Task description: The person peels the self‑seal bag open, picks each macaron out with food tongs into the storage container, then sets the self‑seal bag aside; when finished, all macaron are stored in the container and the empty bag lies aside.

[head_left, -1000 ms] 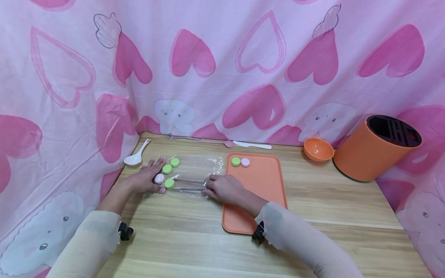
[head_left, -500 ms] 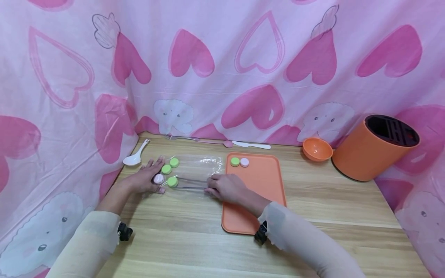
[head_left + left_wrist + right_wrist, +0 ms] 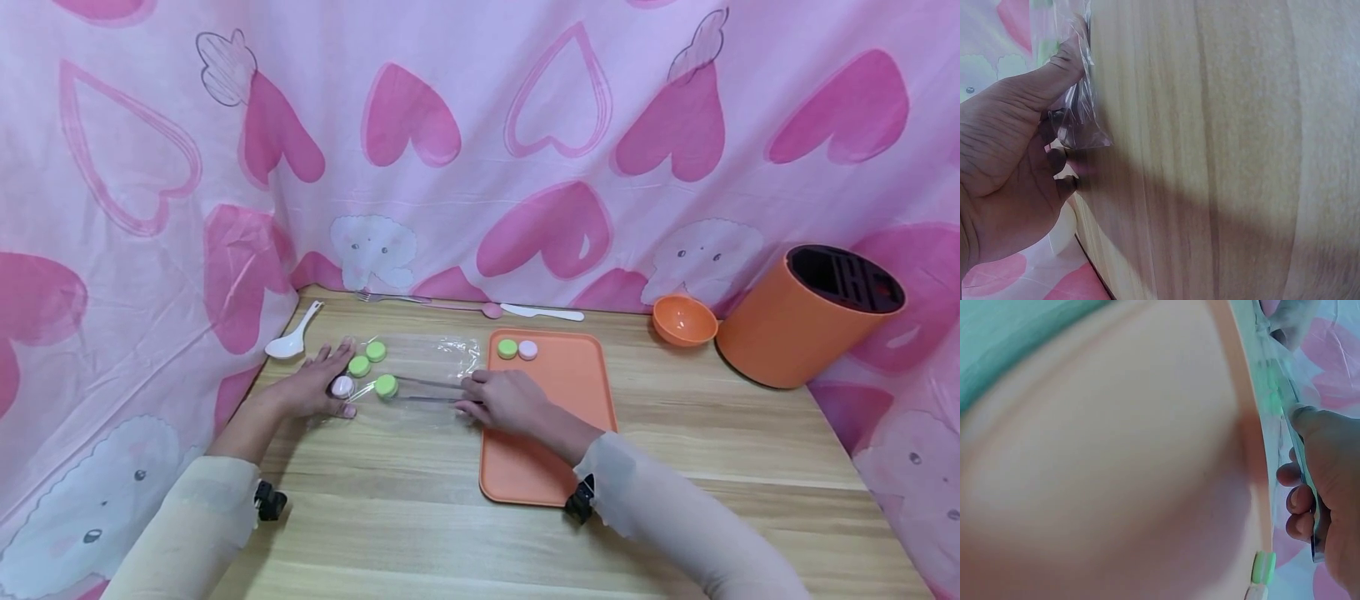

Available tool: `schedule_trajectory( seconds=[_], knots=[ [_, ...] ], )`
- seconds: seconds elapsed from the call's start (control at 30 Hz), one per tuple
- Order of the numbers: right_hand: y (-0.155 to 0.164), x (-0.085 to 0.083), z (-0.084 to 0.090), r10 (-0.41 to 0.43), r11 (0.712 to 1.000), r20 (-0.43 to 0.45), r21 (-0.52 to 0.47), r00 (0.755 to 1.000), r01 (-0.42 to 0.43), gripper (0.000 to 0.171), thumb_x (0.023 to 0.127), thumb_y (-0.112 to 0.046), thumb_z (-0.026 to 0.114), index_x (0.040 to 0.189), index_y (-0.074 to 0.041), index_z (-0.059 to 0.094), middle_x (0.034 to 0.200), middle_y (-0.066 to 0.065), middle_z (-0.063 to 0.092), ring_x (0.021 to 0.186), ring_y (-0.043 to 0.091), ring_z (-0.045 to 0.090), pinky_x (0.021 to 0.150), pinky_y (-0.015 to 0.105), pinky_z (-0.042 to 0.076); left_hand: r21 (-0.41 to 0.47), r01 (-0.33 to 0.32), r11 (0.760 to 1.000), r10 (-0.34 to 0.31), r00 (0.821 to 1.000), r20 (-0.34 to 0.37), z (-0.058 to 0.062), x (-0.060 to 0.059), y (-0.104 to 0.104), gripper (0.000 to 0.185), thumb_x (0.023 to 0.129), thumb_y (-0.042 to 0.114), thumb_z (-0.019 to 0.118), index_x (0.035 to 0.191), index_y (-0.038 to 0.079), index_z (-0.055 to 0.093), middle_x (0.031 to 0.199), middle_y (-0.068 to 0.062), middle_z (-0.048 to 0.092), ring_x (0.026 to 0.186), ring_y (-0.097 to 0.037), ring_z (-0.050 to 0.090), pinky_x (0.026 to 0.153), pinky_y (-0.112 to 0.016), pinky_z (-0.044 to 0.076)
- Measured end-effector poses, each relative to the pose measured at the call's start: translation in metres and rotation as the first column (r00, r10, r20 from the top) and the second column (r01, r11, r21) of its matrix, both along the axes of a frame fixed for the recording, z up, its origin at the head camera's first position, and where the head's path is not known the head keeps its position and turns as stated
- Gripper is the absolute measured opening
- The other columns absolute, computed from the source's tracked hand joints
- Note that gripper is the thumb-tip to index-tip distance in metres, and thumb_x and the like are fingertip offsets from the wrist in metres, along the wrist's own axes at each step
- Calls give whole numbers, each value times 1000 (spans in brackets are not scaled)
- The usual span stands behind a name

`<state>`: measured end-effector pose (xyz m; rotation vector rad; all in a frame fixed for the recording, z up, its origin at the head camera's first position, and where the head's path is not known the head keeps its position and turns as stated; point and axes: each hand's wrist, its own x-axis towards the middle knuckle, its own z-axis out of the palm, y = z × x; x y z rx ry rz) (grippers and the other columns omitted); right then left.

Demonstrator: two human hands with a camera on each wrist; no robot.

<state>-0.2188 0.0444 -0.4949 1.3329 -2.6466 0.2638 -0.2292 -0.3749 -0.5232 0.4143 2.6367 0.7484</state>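
My left hand (image 3: 311, 386) spreads over the left end of a clear plastic bag (image 3: 423, 354), pressing it to the table, with its thumb (image 3: 1063, 65) lying on the film. Inside or under the film by that hand are two green macarons (image 3: 359, 366) and a pink macaron (image 3: 342, 387). My right hand (image 3: 510, 402), above the tray's left edge, grips metal tongs (image 3: 1317, 519). The tongs' far ends close around another green macaron (image 3: 386, 387) at the bag. Whether that macaron is within or on top of the film is hard to tell.
An orange tray (image 3: 555, 383) bears a green macaron (image 3: 507, 349) and a pink macaron (image 3: 528, 350). Along the back lie a white spoon (image 3: 292, 337), fork (image 3: 390, 297), pink spoon (image 3: 491, 310) and white knife (image 3: 543, 313). An orange bowl (image 3: 685, 321) and knife block (image 3: 795, 333) stand right.
My right hand has moved right with the tongs, and the green macaron between their ends has slid right, away from the pink one. My left hand has stayed in place.
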Motion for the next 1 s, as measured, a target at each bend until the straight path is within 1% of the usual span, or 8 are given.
schedule_trajectory(
  seconds=[0.2, 0.33, 0.43, 0.57, 0.67, 0.77, 0.87, 1.0],
  knots=[
    [14, -3, 2, -23, 1000, -9, -10, 1000, 23, 32, 109, -45, 69, 116, -15, 79, 93, -3, 68, 66, 12, 63, 58, 34, 58, -4, -3, 1000, 3, 1000, 0, 2, 1, 1, 154, 70, 80, 86, 176, 3, 7, 185, -22, -4, 167, -59, -12, 132, -80, -6],
    [26, -5, 4, -38, 999, -18, -8, 999, 38, 27, 109, -44, 70, 102, -18, 75, 87, -4, 63, 63, 10, 57, 55, 30, 52, 18, 0, 1000, 0, 1000, 5, 21, 10, 12, 139, 81, 57, 93, 175, -3, 9, 184, -27, -2, 166, -62, -11, 130, -82, -6],
    [34, -6, 6, -73, 997, 13, 15, 997, 73, 26, 109, -45, 70, 105, -20, 77, 86, -5, 62, 63, 8, 55, 55, 28, 49, 45, 5, 999, -6, 1000, 9, 31, 15, 17, 133, 83, 43, 95, 174, -5, 10, 182, -31, -1, 164, -65, -11, 129, -83, -6],
    [45, -7, 7, -128, 991, 35, 27, 991, 127, 31, 107, -47, 72, 119, -21, 83, 96, -5, 75, 71, 10, 67, 60, 30, 57, 16, 3, 1000, -3, 1000, 4, 20, 9, 11, 136, 83, 52, 93, 176, -1, 9, 184, -27, -2, 166, -62, -10, 131, -81, -4],
    [54, -7, 7, -152, 988, 30, 22, 988, 151, 30, 105, -47, 75, 115, -21, 84, 95, -5, 77, 73, 10, 69, 61, 30, 57, -2, 9, 1000, -9, 1000, -9, 8, 3, 5, 139, 82, 59, 92, 177, 3, 7, 185, -24, -2, 167, -60, -9, 132, -81, -3],
    [65, -8, 7, -165, 986, 31, 13, 986, 164, 26, 104, -46, 76, 107, -21, 81, 86, -6, 71, 69, 9, 62, 59, 28, 53, 3, 15, 1000, -15, 1000, -19, 1, -1, 1, 140, 81, 60, 92, 177, 4, 7, 185, -24, -1, 167, -61, -9, 131, -82, -3],
    [75, -8, 7, -177, 984, 32, -2, 984, 177, 25, 104, -45, 77, 106, -21, 79, 83, -7, 68, 68, 7, 60, 58, 27, 51, -1, 11, 1000, -11, 1000, -18, -1, -1, 0, 139, 82, 59, 92, 177, 3, 8, 185, -24, -1, 167, -61, -9, 131, -82, -2],
    [86, -8, 8, -186, 982, 28, -26, 982, 187, 24, 104, -44, 78, 104, -20, 80, 84, -6, 70, 70, 8, 62, 59, 28, 53, -22, -1, 1000, 1, 1000, 8, 6, 2, 4, 139, 82, 59, 92, 177, 3, 7, 186, -22, -2, 168, -59, -9, 133, -80, -2]
  ],
)
